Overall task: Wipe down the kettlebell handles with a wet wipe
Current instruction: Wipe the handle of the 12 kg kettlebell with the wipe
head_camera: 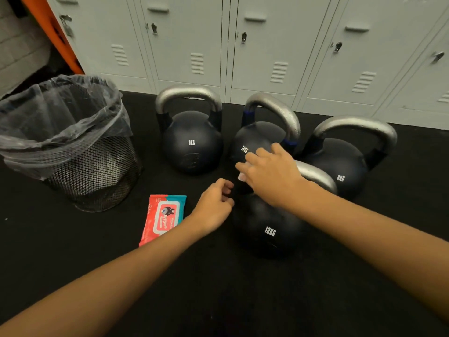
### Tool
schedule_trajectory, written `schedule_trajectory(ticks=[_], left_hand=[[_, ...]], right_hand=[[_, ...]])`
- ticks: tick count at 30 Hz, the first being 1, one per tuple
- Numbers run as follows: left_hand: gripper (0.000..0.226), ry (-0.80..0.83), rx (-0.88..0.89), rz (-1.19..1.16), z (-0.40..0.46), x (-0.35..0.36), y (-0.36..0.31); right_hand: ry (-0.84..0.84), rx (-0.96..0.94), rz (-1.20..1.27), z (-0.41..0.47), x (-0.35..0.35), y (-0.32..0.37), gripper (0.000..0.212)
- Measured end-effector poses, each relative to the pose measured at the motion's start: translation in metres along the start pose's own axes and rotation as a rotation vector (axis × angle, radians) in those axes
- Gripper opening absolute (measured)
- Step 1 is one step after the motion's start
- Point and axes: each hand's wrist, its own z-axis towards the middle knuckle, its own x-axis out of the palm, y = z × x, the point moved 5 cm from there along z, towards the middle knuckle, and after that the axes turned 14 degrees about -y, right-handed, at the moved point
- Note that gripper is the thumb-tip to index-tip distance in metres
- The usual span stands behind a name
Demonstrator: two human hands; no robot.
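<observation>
Fingers (252,158) of the right hand (269,176) curl over a white wet wipe (241,176), of which only a small pale edge shows under the palm; the rest is hidden. That hand covers the near end of the handle (315,175) of the nearest kettlebell (267,227), marked 12KG, so how the wipe meets the metal is hard to make out. The left hand (213,205) hovers just beside that kettlebell, its fingers loosely curled and holding nothing.

Grey lockers (267,45) fill the back, their tops cut off by the frame. Black floor (218,288) carries everything. 1 mesh waste bin (97,171) with a clear liner stands at the left. 4 kettlebells stand in a cluster: 1 marked 8KG (192,142) at the back left, 1 behind the right hand (260,137) with its number partly blurred, 1 marked 8KG (340,166) at the right, and the near 12KG one. 1 red pack of wipes (162,217) lies flat, partly hidden by the left wrist.
</observation>
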Motion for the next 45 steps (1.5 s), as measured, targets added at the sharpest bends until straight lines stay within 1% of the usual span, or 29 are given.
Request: schedule_trajectory(ticks=[2, 3, 4, 6, 9, 12, 13, 16, 17, 18, 21, 24, 25, 26, 27, 28, 30, 31, 33, 34, 36, 40, 41, 43, 45], left_hand=[[0.050, -0.032, 0.039, -0.009, -0.001, 0.001, -0.006], [0.053, -0.047, 0.060, -0.017, -0.001, 0.002, -0.010], [0.057, -0.056, 0.085, -0.022, -0.001, 0.003, -0.013], [0.063, -0.056, 0.141, -0.026, -0.004, 0.005, -0.023], [0.069, -0.049, 0.217, -0.026, -0.006, 0.008, -0.035], [0.071, -0.049, 0.239, -0.003, -0.005, 0.011, -0.039], [0.072, -0.048, 0.234, -0.001, -0.005, 0.011, -0.038], [0.073, -0.048, 0.231, 0.014, -0.003, 0.010, -0.035], [0.073, -0.047, 0.230, 0.018, -0.003, 0.009, -0.035], [0.074, -0.044, 0.228, 0.019, -0.003, 0.009, -0.035], [0.074, -0.040, 0.223, 0.007, -0.003, 0.009, -0.034], [0.074, -0.043, 0.220, 0.003, -0.002, 0.008, -0.034], [0.074, -0.042, 0.218, 0.002, -0.002, 0.008, -0.034], [0.074, -0.041, 0.216, 0.004, -0.001, 0.007, -0.034], [0.073, -0.038, 0.215, 0.006, -0.001, 0.007, -0.034], [0.074, -0.036, 0.214, 0.008, -0.001, 0.007, -0.034], [0.074, -0.032, 0.211, 0.006, -0.001, 0.008, -0.034], [0.073, -0.031, 0.209, 0.005, -0.001, 0.008, -0.034], [0.074, -0.030, 0.209, 0.010, -0.001, 0.009, -0.035], [0.074, -0.031, 0.211, 0.012, -0.001, 0.009, -0.034], [0.075, -0.032, 0.212, 0.013, -0.001, 0.009, -0.034], [0.076, -0.021, 0.213, 0.018, -0.001, 0.009, -0.034], [0.076, -0.017, 0.216, 0.020, -0.001, 0.009, -0.034], [0.075, -0.010, 0.216, 0.018, -0.001, 0.008, -0.034], [0.073, -0.009, 0.216, 0.013, -0.001, 0.007, -0.035]], right_hand=[[-0.152, 0.141, 0.046, -0.014, -0.003, -0.014, 0.033], [-0.197, 0.205, 0.085, -0.021, -0.002, -0.020, 0.038], [-0.190, 0.255, 0.128, -0.028, 0.001, -0.024, 0.044], [-0.197, 0.341, 0.194, -0.040, 0.001, -0.031, 0.050], [-0.269, 0.476, 0.245, -0.063, 0.001, -0.041, 0.048], [-0.307, 0.630, 0.329, -0.091, 0.006, -0.049, 0.045], [-0.320, 0.686, 0.406, -0.102, 0.011, -0.051, 0.045], [-0.393, 0.896, 0.786, -0.135, 0.029, -0.050, 0.043], [-0.413, 0.955, 0.848, -0.143, 0.034, -0.048, 0.043], [-0.425, 0.995, 0.856, -0.147, 0.038, -0.046, 0.041], [-0.444, 1.027, 0.766, -0.137, 0.035, -0.045, 0.039], [-0.450, 0.899, 0.620, -0.111, 0.020, -0.047, 0.042], [-0.447, 0.876, 0.610, -0.106, 0.018, -0.048, 0.041], [-0.452, 0.894, 0.656, -0.105, 0.018, -0.050, 0.038], [-0.464, 0.963, 0.777, -0.108, 0.022, -0.054, 0.033], [-0.486, 1.082, 0.963, -0.114, 0.028, -0.058, 0.030], [-0.512, 1.369, 1.369, -0.128, 0.039, -0.057, 0.034], [-0.490, 1.484, 1.493, -0.135, 0.048, -0.052, 0.038], [-0.437, 1.631, 1.573, -0.151, 0.065, -0.034, 0.047], [-0.432, 1.665, 1.568, -0.158, 0.071, -0.023, 0.048], [-0.448, 1.673, 1.530, -0.170, 0.077, -0.002, 0.049], [-0.460, 1.576, 1.470, -0.174, 0.065, 0.022, 0.049], [-0.476, 1.570, 1.472, -0.172, 0.060, 0.022, 0.050], [-0.558, 1.563, 1.457, -0.166, 0.054, 0.011, 0.048], [-0.620, 1.576, 1.401, -0.163, 0.059, -0.007, 0.043]])
